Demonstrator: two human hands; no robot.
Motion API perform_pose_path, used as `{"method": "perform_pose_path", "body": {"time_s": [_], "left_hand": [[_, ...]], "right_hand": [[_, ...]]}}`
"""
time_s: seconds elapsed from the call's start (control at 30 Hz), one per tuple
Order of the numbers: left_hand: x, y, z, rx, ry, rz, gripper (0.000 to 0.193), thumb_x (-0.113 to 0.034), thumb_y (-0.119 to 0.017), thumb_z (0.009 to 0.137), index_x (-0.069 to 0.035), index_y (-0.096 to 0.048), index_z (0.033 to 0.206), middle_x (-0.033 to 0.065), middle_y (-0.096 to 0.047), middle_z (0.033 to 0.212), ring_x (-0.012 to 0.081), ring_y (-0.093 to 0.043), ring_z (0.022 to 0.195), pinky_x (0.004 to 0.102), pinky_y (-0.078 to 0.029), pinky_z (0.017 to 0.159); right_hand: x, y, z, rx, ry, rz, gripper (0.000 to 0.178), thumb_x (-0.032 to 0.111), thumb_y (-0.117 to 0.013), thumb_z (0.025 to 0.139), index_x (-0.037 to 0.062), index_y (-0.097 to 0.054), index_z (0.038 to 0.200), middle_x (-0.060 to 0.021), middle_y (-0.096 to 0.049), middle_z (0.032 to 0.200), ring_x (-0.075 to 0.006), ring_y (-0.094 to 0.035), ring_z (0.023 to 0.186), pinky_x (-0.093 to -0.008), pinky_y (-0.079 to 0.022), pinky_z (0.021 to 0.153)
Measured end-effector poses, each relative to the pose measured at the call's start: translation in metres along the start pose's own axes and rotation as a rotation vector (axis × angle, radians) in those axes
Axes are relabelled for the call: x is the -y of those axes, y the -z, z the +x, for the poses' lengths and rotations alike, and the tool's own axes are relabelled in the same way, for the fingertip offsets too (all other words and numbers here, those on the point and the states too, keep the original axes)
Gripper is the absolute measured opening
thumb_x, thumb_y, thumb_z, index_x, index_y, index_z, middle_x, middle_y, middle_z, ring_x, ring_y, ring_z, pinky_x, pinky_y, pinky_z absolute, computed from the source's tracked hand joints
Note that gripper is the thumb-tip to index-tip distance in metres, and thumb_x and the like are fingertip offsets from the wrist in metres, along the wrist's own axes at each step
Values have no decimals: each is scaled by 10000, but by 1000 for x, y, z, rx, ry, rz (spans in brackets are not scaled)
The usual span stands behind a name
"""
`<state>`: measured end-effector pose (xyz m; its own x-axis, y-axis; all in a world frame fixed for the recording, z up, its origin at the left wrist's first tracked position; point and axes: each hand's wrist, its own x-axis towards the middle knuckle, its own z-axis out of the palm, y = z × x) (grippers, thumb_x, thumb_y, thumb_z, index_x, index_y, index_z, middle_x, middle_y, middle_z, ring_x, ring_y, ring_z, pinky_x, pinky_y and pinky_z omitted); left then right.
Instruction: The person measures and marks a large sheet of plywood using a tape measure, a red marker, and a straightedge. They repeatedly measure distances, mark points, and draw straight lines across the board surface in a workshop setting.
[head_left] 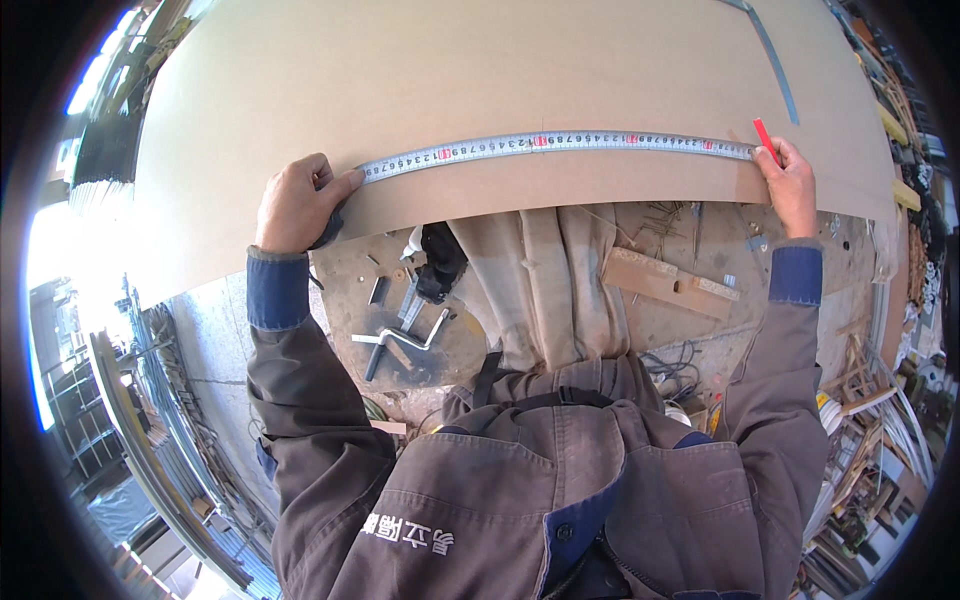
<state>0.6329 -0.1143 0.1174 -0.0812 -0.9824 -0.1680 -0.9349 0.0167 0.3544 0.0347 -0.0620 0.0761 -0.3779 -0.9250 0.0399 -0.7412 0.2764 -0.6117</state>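
Note:
A large brown board (480,70) lies flat in front of me. A steel measuring tape (560,143) is stretched across it near its front edge. My left hand (298,203) presses the tape's left end down at the board's edge, gripping the tape case under the palm. My right hand (790,185) pins the tape's right end and holds a red pencil (765,138) with its tip at the tape.
Below the board edge the dusty floor holds metal brackets (400,335), a black tool (440,262), a wooden offcut (672,283), scattered screws (660,222) and cables (672,362). A thin metal strip (775,60) lies on the board's far right. Stacked material stands at both sides.

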Motion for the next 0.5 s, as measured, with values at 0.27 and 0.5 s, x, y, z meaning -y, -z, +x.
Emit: {"method": "perform_pose_path", "body": {"time_s": [0.27, 0.5], "left_hand": [[1, -1, -1, -18, -11, 9, 485, -439, -788, 864, -1, -643, 713, 134, -572, 566, 231, -572, 526, 387, -481, 550], [0, -2, -1, -15, 23, -8, 486, -440, -799, 850, -1, -647, 703, 133, -571, 561, 227, -569, 518, 386, -482, 544]], "right_hand": [[-1, -1, 0, -4, 9, 28, 299, 272, -697, 932, 8, -701, 1071, -2, -601, 787, -82, -527, 747, -268, -458, 718], [-3, -1, 3, 11, -12, 17, 304, 278, -699, 930, 6, -699, 1067, -5, -586, 775, -84, -513, 738, -271, -447, 700]]}}
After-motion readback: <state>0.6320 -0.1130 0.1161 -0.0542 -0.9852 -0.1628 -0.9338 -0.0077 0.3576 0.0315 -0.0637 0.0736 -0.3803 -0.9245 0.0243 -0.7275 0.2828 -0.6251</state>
